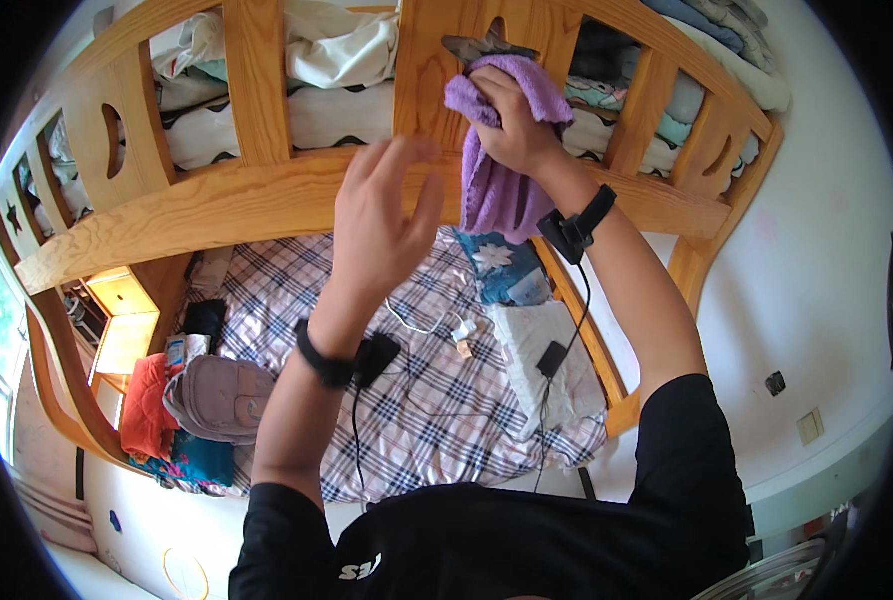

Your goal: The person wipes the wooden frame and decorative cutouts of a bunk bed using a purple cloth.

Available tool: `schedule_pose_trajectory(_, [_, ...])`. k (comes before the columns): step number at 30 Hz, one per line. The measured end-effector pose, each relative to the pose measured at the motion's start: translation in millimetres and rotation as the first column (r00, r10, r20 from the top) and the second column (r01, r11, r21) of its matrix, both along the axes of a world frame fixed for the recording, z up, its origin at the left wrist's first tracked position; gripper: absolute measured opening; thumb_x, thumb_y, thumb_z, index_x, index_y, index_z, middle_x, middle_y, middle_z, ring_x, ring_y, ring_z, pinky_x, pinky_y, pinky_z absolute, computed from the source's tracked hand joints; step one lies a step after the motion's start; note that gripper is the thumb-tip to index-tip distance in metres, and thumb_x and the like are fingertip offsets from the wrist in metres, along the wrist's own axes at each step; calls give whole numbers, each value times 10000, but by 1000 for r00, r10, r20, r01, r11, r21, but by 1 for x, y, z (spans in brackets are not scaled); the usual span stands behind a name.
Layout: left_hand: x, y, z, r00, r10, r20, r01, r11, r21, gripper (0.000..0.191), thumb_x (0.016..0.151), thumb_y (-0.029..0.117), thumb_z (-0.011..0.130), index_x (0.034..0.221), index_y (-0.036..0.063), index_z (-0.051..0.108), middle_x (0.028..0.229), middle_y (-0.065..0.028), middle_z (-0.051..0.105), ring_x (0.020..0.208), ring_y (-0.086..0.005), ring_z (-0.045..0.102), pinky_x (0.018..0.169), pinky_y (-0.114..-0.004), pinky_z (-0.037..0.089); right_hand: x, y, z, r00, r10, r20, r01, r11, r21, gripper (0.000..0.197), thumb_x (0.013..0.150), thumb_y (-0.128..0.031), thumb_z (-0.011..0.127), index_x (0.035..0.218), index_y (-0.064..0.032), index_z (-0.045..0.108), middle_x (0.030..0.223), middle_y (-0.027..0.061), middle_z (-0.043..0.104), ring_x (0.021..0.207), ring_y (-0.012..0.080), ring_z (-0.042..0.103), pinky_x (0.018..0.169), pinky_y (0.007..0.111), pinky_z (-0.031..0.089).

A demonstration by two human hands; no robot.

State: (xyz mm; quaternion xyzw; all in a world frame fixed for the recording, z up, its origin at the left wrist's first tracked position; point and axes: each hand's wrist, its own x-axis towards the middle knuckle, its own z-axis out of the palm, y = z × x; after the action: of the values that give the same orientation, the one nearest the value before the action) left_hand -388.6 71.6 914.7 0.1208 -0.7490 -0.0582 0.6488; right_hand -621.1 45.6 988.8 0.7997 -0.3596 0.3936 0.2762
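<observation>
A bunched purple cloth (503,199) is gripped in my right hand (518,124), part of it hanging below the fist. It lies against the wooden guard rail (341,191) of a bunk bed's upper bunk, just under a star-shaped cut-out (497,31) in a wide panel. To the left, my left hand (383,214) is raised in front of the rail with fingers apart and slightly blurred, holding nothing. Whether its fingertips touch the wood I cannot tell. Each wrist wears a black strap with a small device and a cable.
Below, the lower bunk has a plaid sheet (409,405). On it lie a grey-pink backpack (221,397), an orange folded cloth (146,405), a blue pillow (506,266), a white folded cloth (536,367) and a white charger (463,328). Bedding (341,116) shows between the slats. A white wall (814,247) stands right.
</observation>
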Motion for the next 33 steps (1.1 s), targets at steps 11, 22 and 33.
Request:
schedule_pose_trajectory(11, [-68, -8, -6, 933, -290, -215, 260, 953, -157, 113, 860, -16, 613, 968, -32, 641, 953, -138, 632, 896, -273, 610, 832, -348, 490, 19, 17, -24, 829, 184, 528, -281, 954, 108, 293, 966, -204, 641, 1171, 2, 678, 1142, 157, 707, 1078, 275, 666, 960, 362, 495])
schedule_pose_trajectory(22, [-77, -22, -57, 798, -461, -388, 572, 782, 248, 54, 898, -41, 590, 946, -32, 614, 874, -91, 639, 799, -158, 589, 749, -289, 485, 10, 19, -1, 989, -35, 142, 28, 998, 52, 233, 938, -121, 650, 1121, 15, 698, 1096, 171, 713, 1035, 330, 678, 902, 365, 519])
schedule_pose_trajectory(33, [-78, 2, -88, 801, -538, -262, 598, 725, 341, 101, 911, -35, 580, 1010, -33, 599, 926, -89, 659, 818, -155, 607, 780, -294, 502, 0, 70, -29, 698, 236, 676, 104, 901, -422, 296, 1065, -215, 575, 1157, 46, 682, 1142, 120, 734, 1041, 239, 695, 970, 348, 521])
